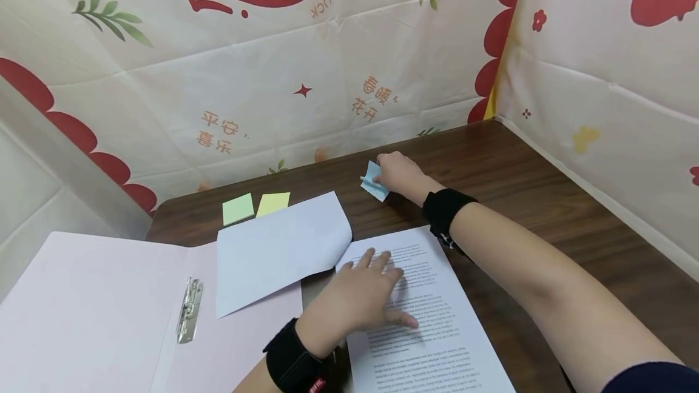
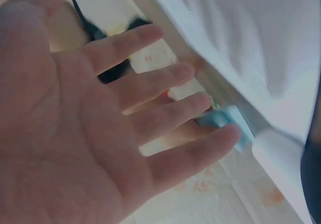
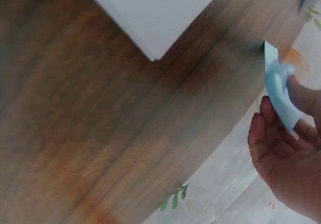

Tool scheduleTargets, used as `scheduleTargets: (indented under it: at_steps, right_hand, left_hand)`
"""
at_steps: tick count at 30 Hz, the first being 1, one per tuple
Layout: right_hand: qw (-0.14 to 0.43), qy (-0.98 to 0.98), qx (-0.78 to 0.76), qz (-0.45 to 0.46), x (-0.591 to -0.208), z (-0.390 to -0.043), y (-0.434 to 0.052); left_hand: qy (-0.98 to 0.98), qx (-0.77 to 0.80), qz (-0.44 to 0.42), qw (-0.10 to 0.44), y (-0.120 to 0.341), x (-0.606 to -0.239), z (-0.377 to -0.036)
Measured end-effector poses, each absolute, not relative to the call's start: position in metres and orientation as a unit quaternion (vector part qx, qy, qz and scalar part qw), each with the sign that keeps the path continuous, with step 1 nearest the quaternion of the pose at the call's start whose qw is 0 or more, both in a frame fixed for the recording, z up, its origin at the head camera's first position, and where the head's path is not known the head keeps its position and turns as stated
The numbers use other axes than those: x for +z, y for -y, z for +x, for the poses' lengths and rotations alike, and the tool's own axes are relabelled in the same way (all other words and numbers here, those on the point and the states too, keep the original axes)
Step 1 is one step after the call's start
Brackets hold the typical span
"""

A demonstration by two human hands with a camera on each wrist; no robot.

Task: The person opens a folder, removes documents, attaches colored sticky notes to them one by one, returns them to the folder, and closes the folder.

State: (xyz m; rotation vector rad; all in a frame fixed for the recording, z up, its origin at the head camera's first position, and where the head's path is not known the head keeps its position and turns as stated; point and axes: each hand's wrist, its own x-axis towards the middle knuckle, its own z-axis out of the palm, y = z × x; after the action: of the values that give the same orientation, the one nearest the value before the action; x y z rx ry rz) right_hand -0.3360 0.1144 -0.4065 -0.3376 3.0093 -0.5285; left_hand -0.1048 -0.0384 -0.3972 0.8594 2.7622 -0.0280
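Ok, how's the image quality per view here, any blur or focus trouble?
Head view: sharp, evenly lit, printed page text visible. Left wrist view: left hand fills the frame, soft and hazy. Right wrist view: table smeared by blur; blue sticky note in the right hand soft-edged.

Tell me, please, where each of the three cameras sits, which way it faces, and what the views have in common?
Head: worn on the head, looking forward and down at the wooden table; both forearms, the left hand flat on the printed page and the right hand show.
Left wrist: looks along the open palm and spread fingers.
Right wrist: looks past the right hand's fingers pinching the blue sticky note.
Shared: the blue note appears in the head and right wrist views.
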Motion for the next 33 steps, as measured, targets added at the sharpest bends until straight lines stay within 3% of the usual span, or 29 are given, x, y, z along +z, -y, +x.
scheduleTargets:
  at_steps: [7,13,15,18,21,23,28,33]
  right_hand:
    - [-0.004,-0.938,-0.325,-0.118,-0.377,-0.301,-0.139]
    - [0.029,-0.883,-0.454,-0.118,-0.330,-0.236,-0.166]
    - [0.040,-0.870,-0.466,-0.156,-0.319,-0.212,-0.171]
    - [0.049,-0.852,-0.461,-0.243,-0.311,-0.181,-0.169]
    - [0.008,-0.837,-0.427,-0.343,-0.310,-0.160,-0.161]
    - [-0.050,-0.833,-0.387,-0.392,-0.308,-0.151,-0.155]
    - [-0.174,-0.830,-0.291,-0.444,-0.302,-0.138,-0.147]
    - [-0.214,-0.834,-0.200,-0.468,-0.299,-0.124,-0.144]
  left_hand:
    - [-0.971,0.058,0.228,0.036,0.062,-0.379,-0.128]
    - [-0.920,0.358,0.156,-0.024,0.079,-0.369,-0.144]
    - [-0.845,0.512,0.153,0.002,0.079,-0.366,-0.147]
    - [-0.700,0.687,0.164,0.101,0.076,-0.361,-0.145]
    - [-0.573,0.770,0.182,0.212,0.065,-0.357,-0.133]
    - [-0.524,0.788,0.206,0.250,0.058,-0.356,-0.125]
    - [-0.471,0.816,0.235,0.238,0.049,-0.354,-0.113]
    - [-0.463,0.831,0.227,0.209,0.051,-0.351,-0.109]
